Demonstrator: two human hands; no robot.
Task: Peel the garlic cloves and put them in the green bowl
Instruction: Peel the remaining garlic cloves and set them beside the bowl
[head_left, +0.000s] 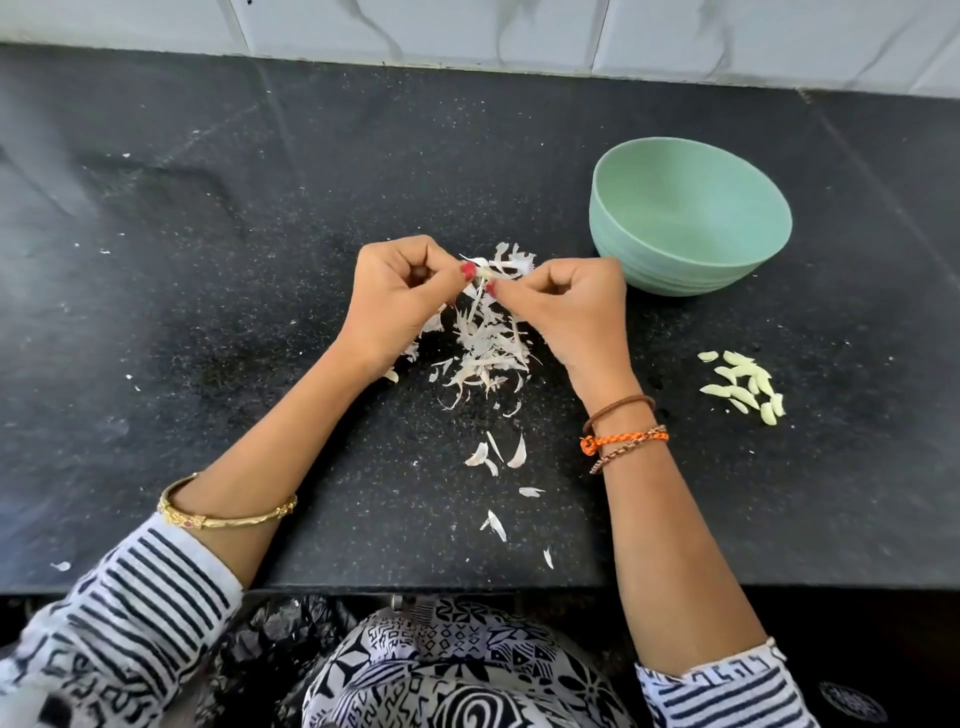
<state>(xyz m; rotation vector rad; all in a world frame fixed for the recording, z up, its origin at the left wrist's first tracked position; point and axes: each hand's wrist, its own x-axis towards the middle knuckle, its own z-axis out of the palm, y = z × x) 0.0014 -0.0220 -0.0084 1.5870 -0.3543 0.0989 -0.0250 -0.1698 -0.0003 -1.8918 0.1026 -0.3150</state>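
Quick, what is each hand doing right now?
Left hand: fingers curled, pinching a garlic clove.
Right hand: fingers curled, pinching the same clove's skin.

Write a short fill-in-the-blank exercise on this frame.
1. Both hands pinch one garlic clove above the heap of ____.
2. The peeled cloves lie on the ____, not in the bowl.
3. The green bowl stands nearer the ____ hand.

Missing words: skins; counter; right

Bowl (691, 218) far right on counter (260, 260); peeled cloves (745, 385) nearer, right; skins (488, 343) centre, left of both
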